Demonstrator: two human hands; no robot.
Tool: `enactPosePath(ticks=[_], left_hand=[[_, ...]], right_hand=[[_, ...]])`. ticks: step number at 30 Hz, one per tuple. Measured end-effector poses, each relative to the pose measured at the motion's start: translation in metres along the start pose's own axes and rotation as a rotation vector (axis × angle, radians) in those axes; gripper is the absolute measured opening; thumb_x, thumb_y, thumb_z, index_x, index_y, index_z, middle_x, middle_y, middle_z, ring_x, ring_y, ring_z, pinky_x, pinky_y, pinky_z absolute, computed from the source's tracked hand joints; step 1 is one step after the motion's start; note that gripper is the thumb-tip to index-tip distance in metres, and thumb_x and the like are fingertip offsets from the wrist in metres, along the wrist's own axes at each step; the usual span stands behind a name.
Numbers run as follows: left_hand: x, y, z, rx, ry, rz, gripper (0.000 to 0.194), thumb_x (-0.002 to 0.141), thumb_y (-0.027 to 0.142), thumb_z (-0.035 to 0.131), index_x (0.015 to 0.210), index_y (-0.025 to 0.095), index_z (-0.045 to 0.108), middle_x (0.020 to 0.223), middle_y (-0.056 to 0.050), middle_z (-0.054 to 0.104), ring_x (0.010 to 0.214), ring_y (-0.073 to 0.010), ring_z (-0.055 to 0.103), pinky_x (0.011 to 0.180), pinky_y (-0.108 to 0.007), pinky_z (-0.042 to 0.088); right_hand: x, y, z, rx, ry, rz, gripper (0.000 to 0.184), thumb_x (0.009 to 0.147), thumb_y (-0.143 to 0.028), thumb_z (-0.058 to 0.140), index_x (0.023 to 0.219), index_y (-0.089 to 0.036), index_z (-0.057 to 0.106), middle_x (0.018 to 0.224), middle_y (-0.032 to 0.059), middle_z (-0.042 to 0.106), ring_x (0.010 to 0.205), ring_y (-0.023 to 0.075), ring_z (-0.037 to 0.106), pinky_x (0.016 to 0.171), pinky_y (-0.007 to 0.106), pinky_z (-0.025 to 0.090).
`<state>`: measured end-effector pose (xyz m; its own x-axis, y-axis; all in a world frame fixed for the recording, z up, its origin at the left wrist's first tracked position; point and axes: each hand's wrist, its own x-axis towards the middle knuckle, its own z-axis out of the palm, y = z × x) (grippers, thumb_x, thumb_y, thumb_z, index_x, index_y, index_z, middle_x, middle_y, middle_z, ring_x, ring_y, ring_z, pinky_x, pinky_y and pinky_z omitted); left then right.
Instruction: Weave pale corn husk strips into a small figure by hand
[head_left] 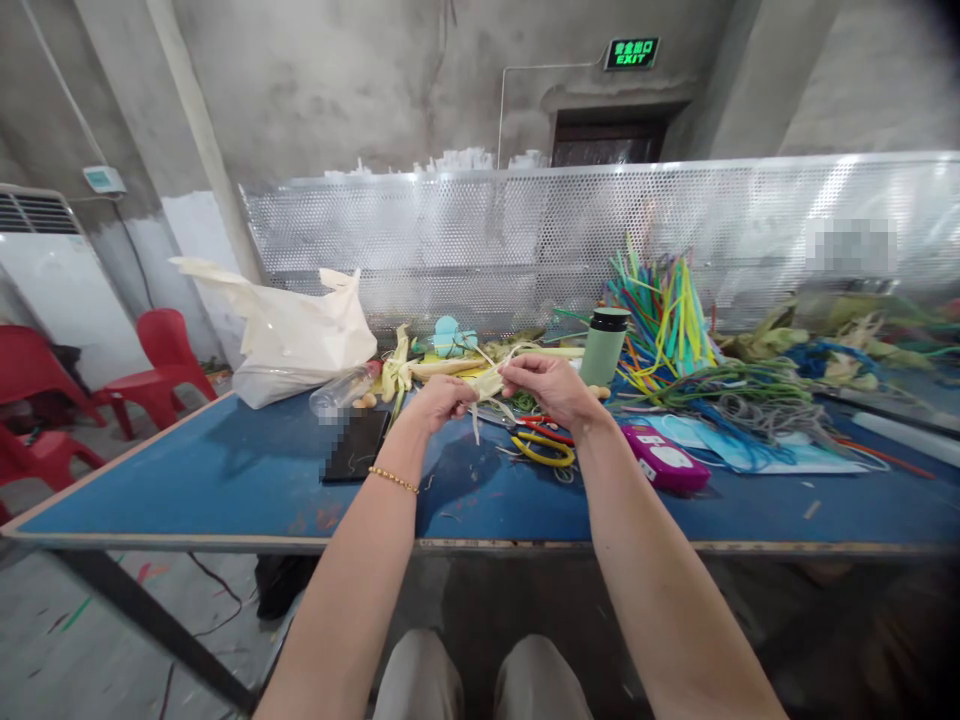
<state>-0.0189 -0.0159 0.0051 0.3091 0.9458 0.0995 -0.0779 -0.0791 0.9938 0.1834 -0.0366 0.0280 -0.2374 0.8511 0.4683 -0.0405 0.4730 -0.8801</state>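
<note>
Along the blue table [255, 480], left end: red chairs [169, 350] stand on the floor beyond the edge. A white plastic bag [304, 340] sits upright near the far side, its handles sticking up. Just right of it, a clear bottle [341, 392] lies on its side; nearer the person, a flat black item [356, 448], partly covered by pixelation.

Next, the left hand [448, 398], a gold beaded bracelet [394, 479] on its wrist. Fingers closed in a pinch on the lower left end of a pale, husk-like strip [487, 386]. The strip is held above the table, between the two hands, with a thin tail hanging down (exact material hard to tell). The right hand [546, 388] pinches its upper right end, thumb and forefinger together, other fingers curled.

Below and between the forearms, a tool with yellow handles [545, 458] lies flat, red handles close by. Behind the right hand, a green flask [604, 346] with a black lid stands upright. Then a purple box [665, 458], and a spray of coloured strips [667, 315] behind it. Farther right, light blue sheets [780, 455] lie partly under tangled green, grey and blue cords [765, 410]; last, a white rod [907, 438].
</note>
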Motion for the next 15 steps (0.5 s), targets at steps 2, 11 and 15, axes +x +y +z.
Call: enactPosePath(ticks=[2,11,15], left_hand=[[0.0,-0.001,0.0,0.001,-0.011,-0.002,0.024,0.061,0.007,0.068,0.049,0.017,0.05,0.047,0.003,0.041,0.047,-0.0065,0.035,0.048,-0.024,0.023],[0.001,-0.004,0.0,0.009,-0.01,-0.016,0.024,0.063,0.01,0.068,0.051,0.017,0.05,0.047,0.002,0.043,0.044,-0.0065,0.035,0.047,-0.025,0.022],[0.002,-0.004,0.001,-0.008,-0.022,-0.034,0.023,0.06,0.008,0.066,0.049,0.017,0.049,0.046,0.002,0.043,0.045,-0.0059,0.034,0.047,-0.024,0.022]], right_hand=[[0.001,0.0,0.001,-0.01,0.046,0.0,0.031,0.071,-0.046,0.085,0.077,-0.018,0.075,0.061,-0.0008,0.066,0.056,0.0102,0.058,0.059,0.025,0.051],[0.001,0.001,0.012,0.073,0.047,0.064,0.041,0.066,-0.047,0.088,0.089,-0.018,0.069,0.07,-0.0001,0.069,0.053,0.011,0.061,0.048,0.023,0.05],[0.004,0.006,0.014,-0.023,0.086,0.039,0.039,0.069,-0.05,0.085,0.081,-0.017,0.068,0.056,-0.0035,0.059,0.046,0.0097,0.056,0.044,0.022,0.046]])
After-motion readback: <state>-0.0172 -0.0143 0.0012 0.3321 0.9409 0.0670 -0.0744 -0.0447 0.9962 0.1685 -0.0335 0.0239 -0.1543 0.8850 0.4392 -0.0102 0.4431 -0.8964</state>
